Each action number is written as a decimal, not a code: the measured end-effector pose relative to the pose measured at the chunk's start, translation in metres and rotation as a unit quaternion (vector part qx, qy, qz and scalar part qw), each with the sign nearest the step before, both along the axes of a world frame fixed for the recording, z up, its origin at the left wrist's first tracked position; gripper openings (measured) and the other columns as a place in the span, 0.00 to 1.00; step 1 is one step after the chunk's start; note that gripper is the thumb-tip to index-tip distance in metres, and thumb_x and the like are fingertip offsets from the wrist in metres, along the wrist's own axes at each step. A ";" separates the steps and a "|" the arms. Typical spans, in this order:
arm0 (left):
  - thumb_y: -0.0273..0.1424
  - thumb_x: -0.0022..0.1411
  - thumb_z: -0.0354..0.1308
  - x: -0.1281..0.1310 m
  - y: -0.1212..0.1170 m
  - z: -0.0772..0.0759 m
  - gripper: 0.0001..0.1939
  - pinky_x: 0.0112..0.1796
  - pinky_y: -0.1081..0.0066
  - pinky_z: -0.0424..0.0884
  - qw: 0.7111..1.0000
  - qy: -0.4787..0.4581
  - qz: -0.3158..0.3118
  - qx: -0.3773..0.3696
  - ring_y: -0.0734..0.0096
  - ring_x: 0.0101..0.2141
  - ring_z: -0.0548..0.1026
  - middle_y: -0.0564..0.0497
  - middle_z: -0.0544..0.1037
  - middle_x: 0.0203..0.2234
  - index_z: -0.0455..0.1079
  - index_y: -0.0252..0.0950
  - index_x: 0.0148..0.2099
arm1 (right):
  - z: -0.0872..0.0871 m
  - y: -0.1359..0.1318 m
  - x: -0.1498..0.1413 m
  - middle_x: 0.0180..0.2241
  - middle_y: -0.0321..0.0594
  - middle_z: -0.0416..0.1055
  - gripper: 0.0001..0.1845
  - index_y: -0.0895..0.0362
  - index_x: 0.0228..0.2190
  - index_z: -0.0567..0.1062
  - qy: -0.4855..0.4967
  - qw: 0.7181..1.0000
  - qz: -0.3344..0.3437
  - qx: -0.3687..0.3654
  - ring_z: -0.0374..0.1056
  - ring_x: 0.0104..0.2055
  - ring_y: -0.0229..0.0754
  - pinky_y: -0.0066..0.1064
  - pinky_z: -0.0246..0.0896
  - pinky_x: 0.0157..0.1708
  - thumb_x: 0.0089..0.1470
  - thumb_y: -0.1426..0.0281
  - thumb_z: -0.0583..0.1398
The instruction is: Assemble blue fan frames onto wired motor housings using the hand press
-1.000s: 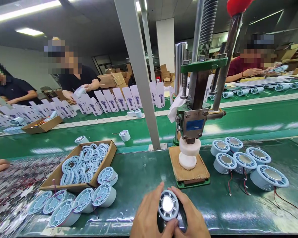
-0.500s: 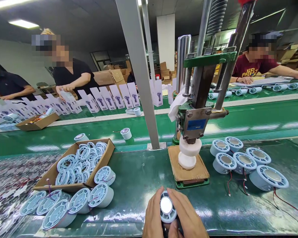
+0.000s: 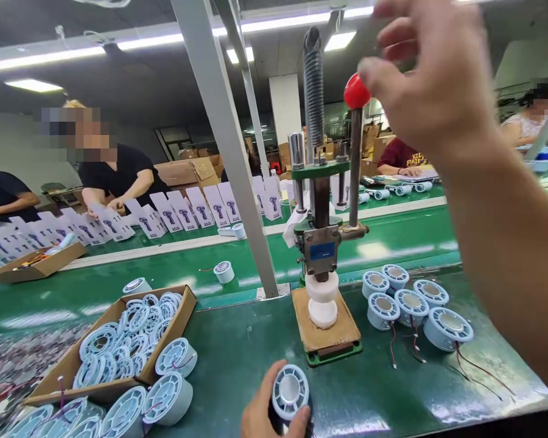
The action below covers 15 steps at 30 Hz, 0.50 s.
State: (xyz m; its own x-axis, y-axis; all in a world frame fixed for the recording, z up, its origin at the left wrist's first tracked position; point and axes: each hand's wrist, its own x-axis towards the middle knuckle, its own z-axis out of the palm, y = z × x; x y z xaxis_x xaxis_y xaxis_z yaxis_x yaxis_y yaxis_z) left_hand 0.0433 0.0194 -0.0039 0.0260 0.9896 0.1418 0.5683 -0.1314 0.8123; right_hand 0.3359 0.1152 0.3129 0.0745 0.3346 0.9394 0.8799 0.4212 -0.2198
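Left hand pinches the pale-blue round plastic housing in front of the green-and-steel lever press; a steady side grip suits it. Right hand, loosely spread, is at the glossy red ball knob.

single head cam, worn by the person, looks forward and down over the counter; left hand close, bottom centre; right hand nearest the lens, top right, forearm running down the right side; press mid-range, just right of centre; green belt crosses behind it; a co-worker and ceiling lights farther off, one frame spans counter to ceiling
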 end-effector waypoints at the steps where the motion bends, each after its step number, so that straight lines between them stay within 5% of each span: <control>1: 0.39 0.50 0.61 0.003 0.011 0.013 0.29 0.46 0.63 0.72 1.000 -0.016 -0.003 -0.011 0.54 0.44 0.78 0.46 0.81 0.43 0.70 0.36 0.54 | 0.014 0.021 0.003 0.43 0.45 0.72 0.31 0.78 0.48 0.67 0.049 0.997 0.054 -0.019 0.69 0.43 0.35 0.29 0.59 0.40 0.60 0.62 0.44; 4: 0.37 0.47 0.63 0.023 0.050 0.050 0.29 0.49 0.62 0.70 0.998 -0.066 -0.023 -0.005 0.55 0.45 0.76 0.45 0.79 0.46 0.70 0.34 0.53 | 0.023 0.070 0.002 0.35 0.43 0.73 0.30 0.83 0.46 0.65 0.133 0.974 0.170 -0.073 0.64 0.23 0.20 0.18 0.52 0.26 0.61 0.70 0.37; 7: 0.33 0.47 0.64 0.054 0.084 0.068 0.28 0.47 0.63 0.70 0.986 -0.135 -0.096 0.011 0.57 0.44 0.76 0.43 0.79 0.45 0.70 0.32 0.52 | 0.014 0.083 -0.003 0.34 0.43 0.74 0.24 0.79 0.45 0.67 0.159 0.969 0.178 -0.059 0.58 0.17 0.18 0.14 0.47 0.19 0.63 0.74 0.40; 11: 0.31 0.49 0.66 0.088 0.108 0.062 0.26 0.45 0.66 0.70 0.956 -0.213 -0.202 -0.009 0.60 0.42 0.75 0.44 0.79 0.44 0.70 0.31 0.51 | 0.010 0.079 -0.004 0.25 0.33 0.70 0.20 0.72 0.42 0.72 0.184 0.960 0.204 -0.050 0.60 0.15 0.21 0.15 0.46 0.15 0.64 0.76 0.43; 15: 0.31 0.50 0.67 0.093 0.110 0.052 0.23 0.43 0.66 0.71 0.947 -0.205 -0.244 -0.026 0.60 0.41 0.76 0.44 0.80 0.41 0.72 0.31 0.48 | 0.014 0.079 -0.006 0.22 0.28 0.65 0.18 0.69 0.40 0.73 0.211 0.951 0.221 -0.048 0.61 0.15 0.22 0.15 0.48 0.15 0.63 0.78 0.44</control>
State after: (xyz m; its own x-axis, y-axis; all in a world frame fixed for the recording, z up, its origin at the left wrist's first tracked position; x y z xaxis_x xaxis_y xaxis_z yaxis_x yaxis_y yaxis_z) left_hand 0.1361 0.1299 0.0479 0.4354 0.8798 0.1910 0.0844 -0.2511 0.9643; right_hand 0.3294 0.1943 0.3273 0.2700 0.5024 0.8214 0.4476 0.6898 -0.5691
